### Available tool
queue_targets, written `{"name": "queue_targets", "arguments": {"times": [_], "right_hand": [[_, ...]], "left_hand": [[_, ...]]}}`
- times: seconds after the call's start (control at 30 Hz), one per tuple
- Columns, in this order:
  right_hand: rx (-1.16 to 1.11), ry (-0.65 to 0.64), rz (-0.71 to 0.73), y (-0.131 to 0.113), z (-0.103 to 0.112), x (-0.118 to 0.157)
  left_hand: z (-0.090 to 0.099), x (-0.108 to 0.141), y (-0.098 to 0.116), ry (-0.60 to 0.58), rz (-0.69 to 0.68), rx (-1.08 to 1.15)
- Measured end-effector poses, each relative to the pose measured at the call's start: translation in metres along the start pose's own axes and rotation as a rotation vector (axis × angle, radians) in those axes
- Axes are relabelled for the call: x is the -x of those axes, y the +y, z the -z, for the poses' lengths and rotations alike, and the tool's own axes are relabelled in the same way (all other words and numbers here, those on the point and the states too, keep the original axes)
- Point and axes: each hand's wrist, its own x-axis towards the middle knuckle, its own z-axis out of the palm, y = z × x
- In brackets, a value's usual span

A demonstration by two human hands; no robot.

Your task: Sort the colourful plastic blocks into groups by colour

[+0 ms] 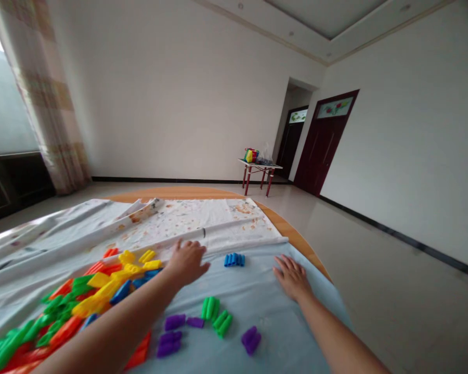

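Note:
My left hand hovers over the cloth just right of a pile of plastic building pieces, its fingers apart and nothing visible in them. On the right, my right hand rests with fingers spread on the light blue cloth. Between the two hands lies a row of joined blue pieces. Nearer to me are green pieces, a purple pair and more purple pieces. Yellow pieces top the pile, with red, green and blue ones around them; my left forearm hides part of it.
A white patterned cloth covers the far part of the round wooden table. Across the floor stands a small table with a colourful bag on it. A curtain hangs at left; a dark red door is at right.

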Motion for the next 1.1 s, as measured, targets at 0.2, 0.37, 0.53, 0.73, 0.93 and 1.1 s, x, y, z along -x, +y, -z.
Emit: {"name": "queue_targets", "arguments": {"times": [0.2, 0.37, 0.53, 0.73, 0.93, 1.1], "right_hand": [[0.000, -0.007, 0.017, -0.001, 0.001, 0.002], [0.025, 0.023, 0.026, 0.001, -0.005, 0.000], [0.043, 0.010, 0.018, 0.004, -0.010, -0.004], [0.043, -0.007, 0.003, 0.005, -0.010, -0.007], [0.014, -0.012, -0.007, 0.003, -0.008, -0.008], [0.016, -0.010, -0.015, 0.003, -0.009, -0.007]], "left_hand": [[-0.051, -0.056, 0.091, -0.050, -0.227, 0.167], [-0.072, -0.030, 0.083, -0.007, -0.241, 0.219], [-0.072, 0.039, 0.032, 0.005, -0.202, 0.230], [-0.042, 0.111, -0.047, 0.049, -0.067, 0.063], [-0.014, 0.114, 0.012, 0.116, 0.156, 0.040], [-0.049, 0.113, 0.131, -0.104, -0.250, 0.317]]}}
